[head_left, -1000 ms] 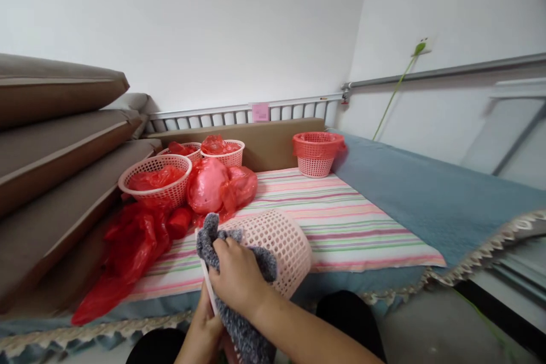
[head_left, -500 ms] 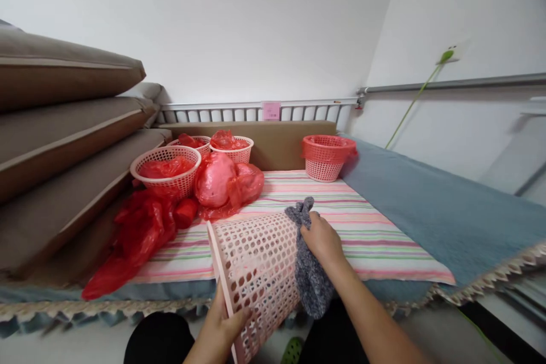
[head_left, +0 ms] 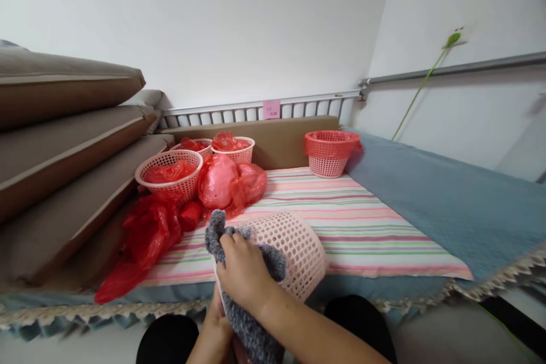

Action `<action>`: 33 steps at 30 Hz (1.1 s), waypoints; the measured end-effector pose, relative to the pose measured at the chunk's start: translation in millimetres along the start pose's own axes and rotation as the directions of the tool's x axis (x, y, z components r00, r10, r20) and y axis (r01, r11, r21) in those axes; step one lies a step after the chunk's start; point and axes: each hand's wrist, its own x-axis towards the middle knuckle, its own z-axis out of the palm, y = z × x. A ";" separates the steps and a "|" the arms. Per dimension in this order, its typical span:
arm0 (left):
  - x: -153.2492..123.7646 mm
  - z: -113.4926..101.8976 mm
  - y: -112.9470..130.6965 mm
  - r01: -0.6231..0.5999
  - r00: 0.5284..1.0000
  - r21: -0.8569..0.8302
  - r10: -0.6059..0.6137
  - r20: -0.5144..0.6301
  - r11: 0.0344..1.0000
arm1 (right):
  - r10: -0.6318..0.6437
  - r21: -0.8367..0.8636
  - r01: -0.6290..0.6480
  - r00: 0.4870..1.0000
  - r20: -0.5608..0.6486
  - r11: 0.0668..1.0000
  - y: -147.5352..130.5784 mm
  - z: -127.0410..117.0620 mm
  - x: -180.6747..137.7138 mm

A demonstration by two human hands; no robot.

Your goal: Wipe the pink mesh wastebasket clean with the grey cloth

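A pink perforated plastic basket [head_left: 298,244] lies tipped on its side above the front edge of the striped cloth, its rim toward the left. My right hand [head_left: 245,267] presses a fluffy grey cloth [head_left: 256,333] against the basket near the rim, fingers curled over it. Lower down, my left hand [head_left: 215,324] grips the basket's rim from the left; its fingers are partly hidden behind the cloth and basket.
Red plastic bags [head_left: 147,239] and a shiny pink-red bundle [head_left: 219,182] lie left. Pink baskets [head_left: 179,185] holding red plastic stand behind them. A red-lined basket [head_left: 327,166] is at back right. Stacked cushions [head_left: 63,136] rise at left; a striped cloth [head_left: 367,227] covers the bed.
My right hand has moved the grey cloth leftward, from the basket's base to its rim. My left hand still holds the rim. The view has shifted slightly.
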 end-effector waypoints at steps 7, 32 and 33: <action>0.2 -11.8 -13.3 0.071 0.996 -0.055 -0.067 0.064 0.996 | 0.157 -0.127 -0.161 0.987 -0.045 0.979 61.3 -16.9 4.3; 35.7 -14.5 9.4 -0.069 0.952 0.128 0.027 0.304 0.989 | 0.418 -0.005 -0.432 0.876 -0.243 0.902 129.8 -8.3 -8.7; 34.5 -12.2 10.5 -0.068 0.949 0.133 0.023 0.314 0.989 | 0.391 0.013 -0.400 0.886 -0.252 0.916 122.0 -8.4 -6.2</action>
